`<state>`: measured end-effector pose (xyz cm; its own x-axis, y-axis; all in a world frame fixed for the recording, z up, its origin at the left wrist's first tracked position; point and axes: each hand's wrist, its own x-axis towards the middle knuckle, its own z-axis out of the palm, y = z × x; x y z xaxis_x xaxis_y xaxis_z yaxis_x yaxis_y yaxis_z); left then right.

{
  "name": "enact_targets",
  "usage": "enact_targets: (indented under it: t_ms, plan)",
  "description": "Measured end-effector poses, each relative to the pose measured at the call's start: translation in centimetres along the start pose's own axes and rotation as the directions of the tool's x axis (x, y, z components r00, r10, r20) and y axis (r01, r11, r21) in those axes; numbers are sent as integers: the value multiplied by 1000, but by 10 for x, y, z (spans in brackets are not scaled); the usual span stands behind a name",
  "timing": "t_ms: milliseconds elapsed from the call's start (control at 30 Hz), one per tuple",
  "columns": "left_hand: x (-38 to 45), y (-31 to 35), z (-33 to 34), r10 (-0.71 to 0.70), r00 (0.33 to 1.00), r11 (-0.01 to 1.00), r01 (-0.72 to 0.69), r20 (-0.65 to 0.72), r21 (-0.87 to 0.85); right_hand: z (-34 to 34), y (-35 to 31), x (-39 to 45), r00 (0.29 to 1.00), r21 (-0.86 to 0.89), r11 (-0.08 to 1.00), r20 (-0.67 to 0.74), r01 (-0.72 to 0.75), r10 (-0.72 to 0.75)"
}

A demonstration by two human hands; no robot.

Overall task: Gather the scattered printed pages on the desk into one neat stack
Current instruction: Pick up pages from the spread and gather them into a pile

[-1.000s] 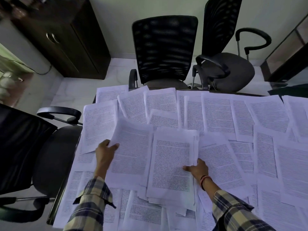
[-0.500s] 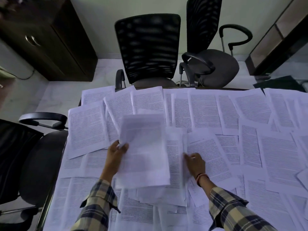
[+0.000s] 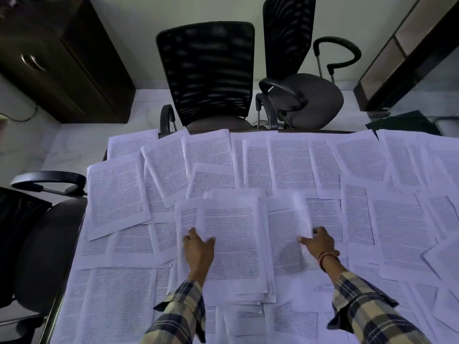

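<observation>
head view: left hand [image 3: 198,247] has just laid its sheet flat on the stack [image 3: 233,244]; right hand [image 3: 319,244] grips the next page [image 3: 285,234].

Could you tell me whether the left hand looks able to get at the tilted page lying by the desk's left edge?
Probably yes. The left hand rests on the stack, and the tilted page lies on top of the other sheets, just up and left of it, with nothing over it or between them.
</observation>
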<state>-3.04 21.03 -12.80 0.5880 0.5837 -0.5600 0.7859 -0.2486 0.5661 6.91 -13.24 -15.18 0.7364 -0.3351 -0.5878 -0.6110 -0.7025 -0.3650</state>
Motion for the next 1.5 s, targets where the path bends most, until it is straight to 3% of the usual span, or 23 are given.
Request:
enact_targets:
  t_ms: [100, 200, 367, 500, 600, 667, 833, 967, 1133, 1200, 1300, 1367, 1500]
  plan:
    - [-1, 2, 4, -10, 999, 1000, 10, 43, 1, -20, -5, -1, 999, 233, 972, 9, 41, -44]
    - [-1, 2, 4, -3, 998, 1000, 3, 56, 7, -54, -10, 1, 988, 339, 929, -20, 151, -153]
    - [4, 1, 9, -23, 998, 999, 25, 64, -30, -119, -14, 7, 969, 591, 769, -178, 244, -171]
    - [5, -1, 14, -28, 998, 999, 29, 60, -25, -138, -12, 10, 978, 761, 621, -84, 188, -193]
    - [-2, 6, 14, -1, 997, 999, 5, 79, -46, -110, -23, -10, 953, 680, 689, -50, 251, -298]
    - [-7, 11, 14, 9, 996, 997, -2, 90, -80, -73, -27, -19, 953, 649, 729, 22, 218, -304]
    - [-17, 19, 16, 36, 999, 996, -39, -31, -85, 19, -23, -36, 961, 325, 926, 129, 193, -245]
    - [-23, 21, 25, 30, 999, 998, -31, -11, -46, 54, -31, -53, 975, 104, 979, 115, 178, -189]
    - [-23, 22, 27, 55, 996, 997, -52, 66, -54, 64, -44, -63, 980, 166, 981, 154, 97, -123]
    - [-13, 21, 16, 37, 997, 999, -35, -70, 29, 57, -50, -65, 982, 205, 978, 171, 50, -86]
    - [1, 11, -6, -116, 970, 988, 134, -215, 72, 55, -55, -63, 973, 222, 975, 229, -13, -39]
    - [6, 4, -12, -162, 970, 983, 175, -180, 61, 57, -61, -65, 969, 211, 977, 241, -3, -49]
    - [5, 2, -12, -68, 994, 995, 74, -82, 68, 67, -79, -76, 971, 91, 994, 225, 57, -76]
